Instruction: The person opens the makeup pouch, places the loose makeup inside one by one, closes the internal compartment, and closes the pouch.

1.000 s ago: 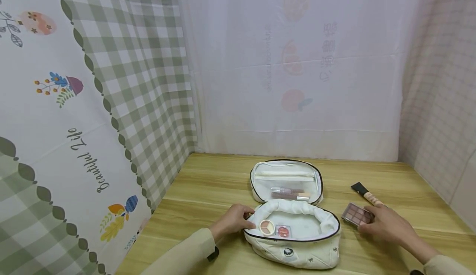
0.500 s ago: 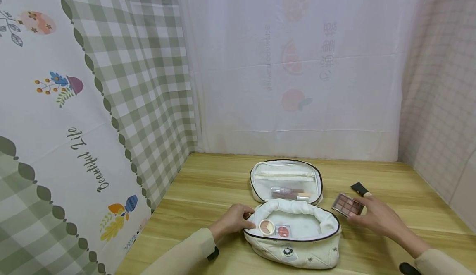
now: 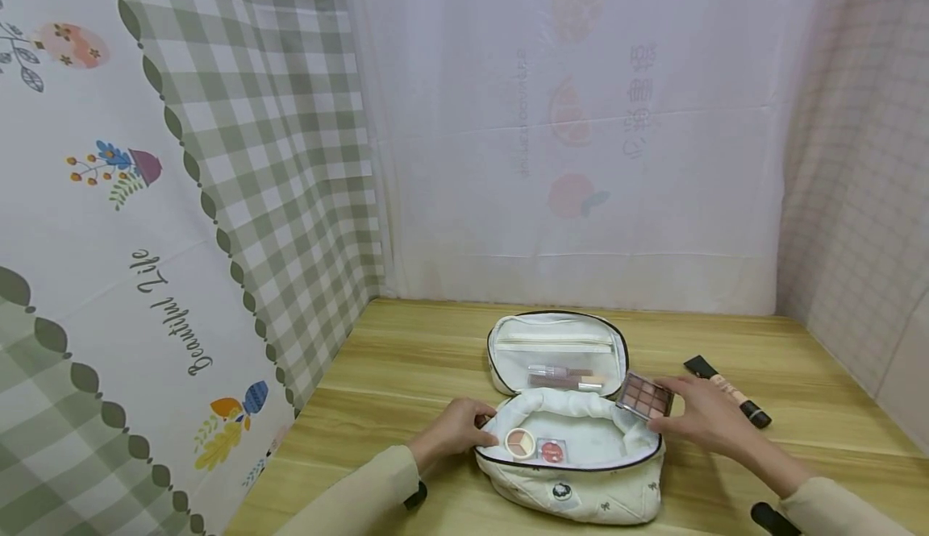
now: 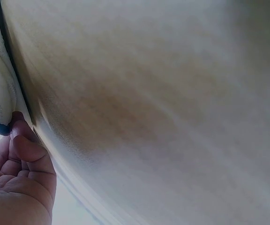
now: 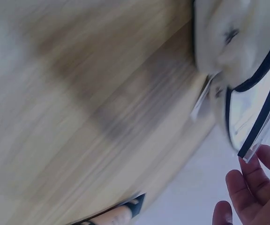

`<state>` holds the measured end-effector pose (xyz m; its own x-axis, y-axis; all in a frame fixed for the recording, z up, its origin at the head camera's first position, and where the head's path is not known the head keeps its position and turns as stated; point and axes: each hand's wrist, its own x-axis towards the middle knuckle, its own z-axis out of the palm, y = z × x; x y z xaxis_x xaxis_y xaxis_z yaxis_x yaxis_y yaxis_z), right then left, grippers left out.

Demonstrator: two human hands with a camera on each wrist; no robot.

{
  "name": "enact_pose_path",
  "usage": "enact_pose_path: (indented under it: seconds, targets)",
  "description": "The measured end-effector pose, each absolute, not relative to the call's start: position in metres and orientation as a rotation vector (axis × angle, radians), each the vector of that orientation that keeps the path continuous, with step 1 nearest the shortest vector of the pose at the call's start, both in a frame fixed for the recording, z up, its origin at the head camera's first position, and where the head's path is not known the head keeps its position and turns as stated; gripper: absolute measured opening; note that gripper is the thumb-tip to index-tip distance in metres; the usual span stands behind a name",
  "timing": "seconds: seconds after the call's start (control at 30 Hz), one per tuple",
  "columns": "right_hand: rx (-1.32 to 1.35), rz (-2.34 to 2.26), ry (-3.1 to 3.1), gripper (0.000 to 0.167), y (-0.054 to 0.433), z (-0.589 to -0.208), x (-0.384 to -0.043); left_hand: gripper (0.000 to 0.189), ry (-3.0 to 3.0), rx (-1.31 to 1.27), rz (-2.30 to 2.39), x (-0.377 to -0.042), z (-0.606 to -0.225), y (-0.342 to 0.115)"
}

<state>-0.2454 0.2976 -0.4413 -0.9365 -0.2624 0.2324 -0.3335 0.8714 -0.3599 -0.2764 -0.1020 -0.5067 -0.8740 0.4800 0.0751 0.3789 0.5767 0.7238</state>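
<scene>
A white quilted makeup bag (image 3: 581, 492) with black piping stands unzipped, its lid (image 3: 555, 330) folded back. My left hand (image 3: 452, 431) pinches the left rim of the bag; the left wrist view shows thumb and fingers (image 4: 29, 150) on that edge. Between the thumb and fingers of my right hand (image 3: 707, 419) is an eyeshadow palette (image 3: 644, 396), tilted above the bag's right rim. In the right wrist view the palette (image 5: 261, 122) appears edge-on. Inside the bag lie a round three-colour compact (image 3: 521, 442) and a small square case with a red centre (image 3: 553, 450).
A beige tube (image 3: 729, 388) with black ends lies on the wooden table (image 3: 406, 359) behind the right hand. Slim lip tubes (image 3: 566, 376) sit in the lid's clear pocket. Curtains (image 3: 464, 157) hang around the table's back and sides.
My right hand has lifted the palette off the table and carried it left to the bag's right rim. The beige tube is uncovered now. My left hand has stayed on the rim.
</scene>
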Motion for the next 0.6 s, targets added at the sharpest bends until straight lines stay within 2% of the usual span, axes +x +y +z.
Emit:
enact_pose_path:
  seconds: [0.6]
  targets:
    - [0.741,0.563,-2.844,0.076,0.242,-0.447,-0.239,0.03,2.683,0.718,1.168,-0.277,-0.508,-0.102]
